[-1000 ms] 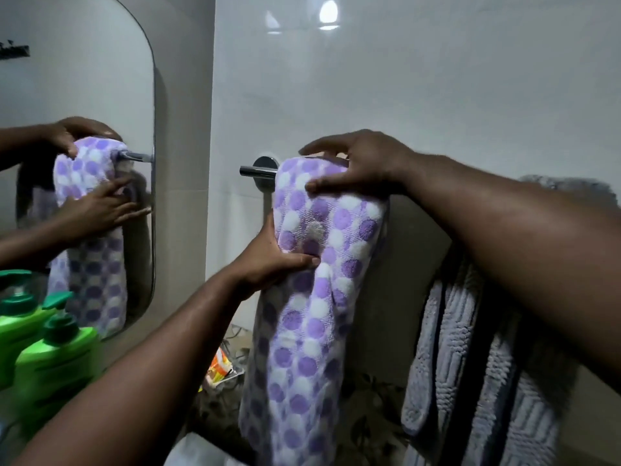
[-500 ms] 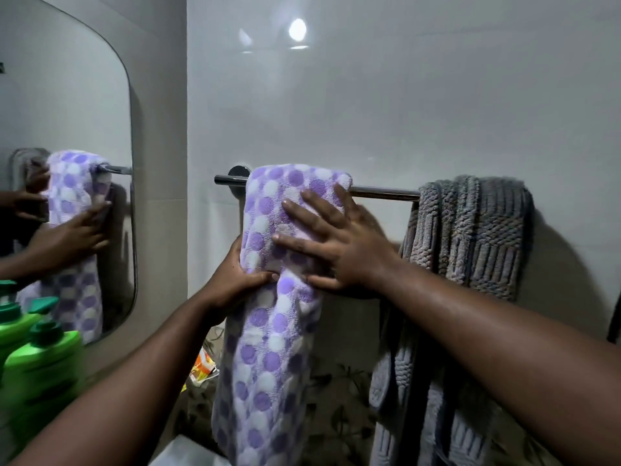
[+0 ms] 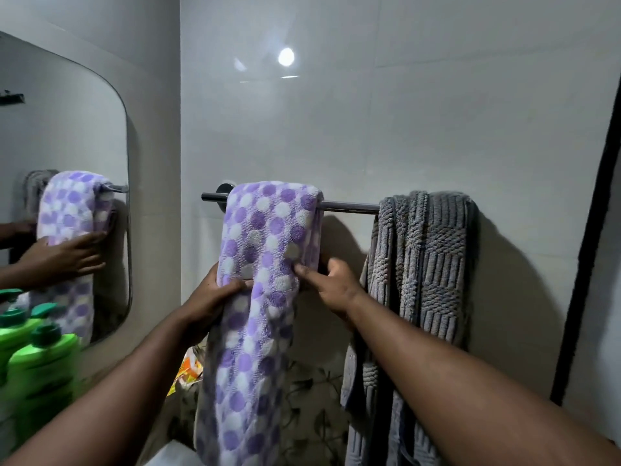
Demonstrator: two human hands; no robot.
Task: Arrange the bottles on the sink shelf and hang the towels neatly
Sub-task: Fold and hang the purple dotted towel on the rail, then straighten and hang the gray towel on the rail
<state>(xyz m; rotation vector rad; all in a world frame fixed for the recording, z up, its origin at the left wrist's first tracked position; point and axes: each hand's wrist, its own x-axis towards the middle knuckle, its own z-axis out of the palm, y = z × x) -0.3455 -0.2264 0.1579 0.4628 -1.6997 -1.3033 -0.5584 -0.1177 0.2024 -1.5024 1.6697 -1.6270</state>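
Note:
A purple-and-white dotted towel (image 3: pixel 268 230) hangs folded over the chrome towel rail (image 3: pixel 349 207) near its left end. My left hand (image 3: pixel 211 297) grips the towel's left edge a little below the rail. My right hand (image 3: pixel 331 284) pinches the towel's right edge at about the same height. A grey ribbed towel (image 3: pixel 433 264) hangs over the same rail to the right, touched by neither hand. Two green bottles (image 3: pixel 40 368) with dark green caps stand at the lower left.
A rounded mirror (image 3: pixel 67 136) on the left wall reflects the dotted towel and a hand. An orange packet (image 3: pixel 186 371) lies below the towel. A dark vertical frame (image 3: pixel 591 230) runs down the right edge. Leaf-patterned tiles show beneath the towels.
My right hand has slid down from the top of the dotted towel to pinch its right edge. The left hand has kept its hold. The view has pulled back, showing both towels.

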